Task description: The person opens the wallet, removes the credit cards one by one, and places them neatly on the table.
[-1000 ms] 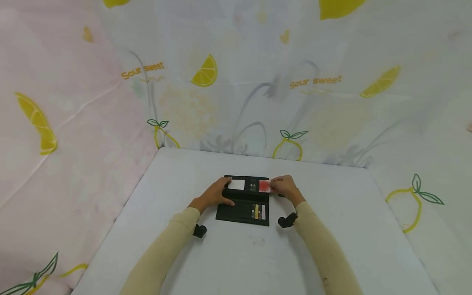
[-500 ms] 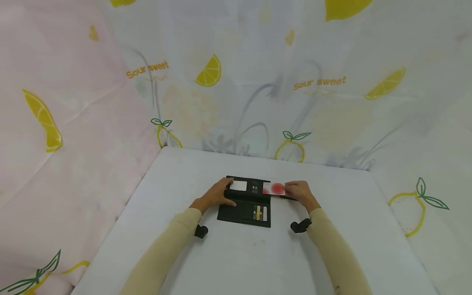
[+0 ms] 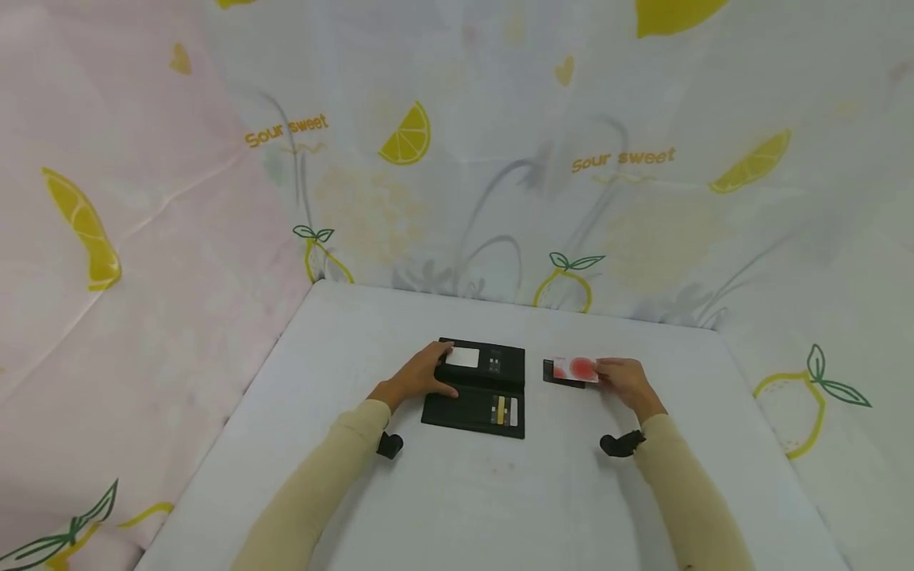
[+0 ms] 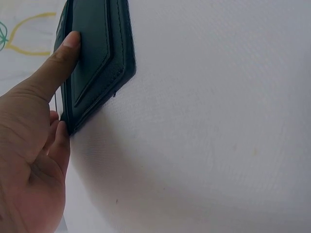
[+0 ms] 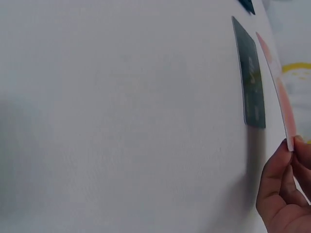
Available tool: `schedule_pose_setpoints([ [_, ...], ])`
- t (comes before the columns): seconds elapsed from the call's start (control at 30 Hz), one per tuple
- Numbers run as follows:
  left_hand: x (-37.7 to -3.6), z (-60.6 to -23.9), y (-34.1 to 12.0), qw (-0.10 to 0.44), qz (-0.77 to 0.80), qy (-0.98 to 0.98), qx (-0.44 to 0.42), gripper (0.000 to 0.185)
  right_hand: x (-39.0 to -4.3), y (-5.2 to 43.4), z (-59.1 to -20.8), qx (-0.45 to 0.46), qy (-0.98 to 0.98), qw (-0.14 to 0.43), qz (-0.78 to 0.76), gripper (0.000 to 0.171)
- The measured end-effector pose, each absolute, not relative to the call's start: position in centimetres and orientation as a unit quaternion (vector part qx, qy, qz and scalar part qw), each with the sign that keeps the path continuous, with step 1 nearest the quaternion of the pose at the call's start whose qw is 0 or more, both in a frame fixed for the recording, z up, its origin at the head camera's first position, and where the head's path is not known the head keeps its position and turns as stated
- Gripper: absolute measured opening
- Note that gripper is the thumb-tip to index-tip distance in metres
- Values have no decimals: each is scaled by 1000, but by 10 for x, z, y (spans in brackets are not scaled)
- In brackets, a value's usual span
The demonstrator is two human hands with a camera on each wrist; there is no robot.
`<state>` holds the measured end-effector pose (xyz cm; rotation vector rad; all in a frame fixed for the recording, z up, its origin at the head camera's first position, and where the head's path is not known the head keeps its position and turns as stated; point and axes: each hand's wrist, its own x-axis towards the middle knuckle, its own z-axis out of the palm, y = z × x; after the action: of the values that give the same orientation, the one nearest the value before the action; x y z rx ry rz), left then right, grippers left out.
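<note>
A black long wallet (image 3: 464,408) lies unfolded on the white table, a white card (image 3: 464,358) in its upper panel and several cards (image 3: 503,411) in slots on the lower one. My left hand (image 3: 417,377) holds its left side; in the left wrist view the thumb (image 4: 63,58) rests on the leather and other fingers curl at the edge. To the right of the wallet, my right hand (image 3: 628,381) pinches a white card with red circles (image 3: 577,368) by its right end. That card is held above a dark card (image 3: 548,371) on the table, partly covering it in the head view.
The white tabletop (image 3: 485,500) stretches around the wallet toward the front. A lemon-printed cloth (image 3: 485,198) hangs behind it and at both sides. A black wrist camera (image 3: 621,444) is on the right wrist, another (image 3: 389,446) on the left.
My right hand has drawn the red-circled card out of the wallet's upper panel and carried it right, over the dark card. My left hand stays at the wallet.
</note>
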<state>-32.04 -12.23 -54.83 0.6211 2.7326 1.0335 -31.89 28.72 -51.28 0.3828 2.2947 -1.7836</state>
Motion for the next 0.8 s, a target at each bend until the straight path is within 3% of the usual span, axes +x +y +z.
schedule_pose_setpoints([
  [0.5,-318,-548,-122,74,332,918,203,106,-302,339,-507,163,773,97,-606,43],
  [0.8,-319,-548,-121,76,336,917,201,104,-306,331,-514,188,871,40,-453,40],
])
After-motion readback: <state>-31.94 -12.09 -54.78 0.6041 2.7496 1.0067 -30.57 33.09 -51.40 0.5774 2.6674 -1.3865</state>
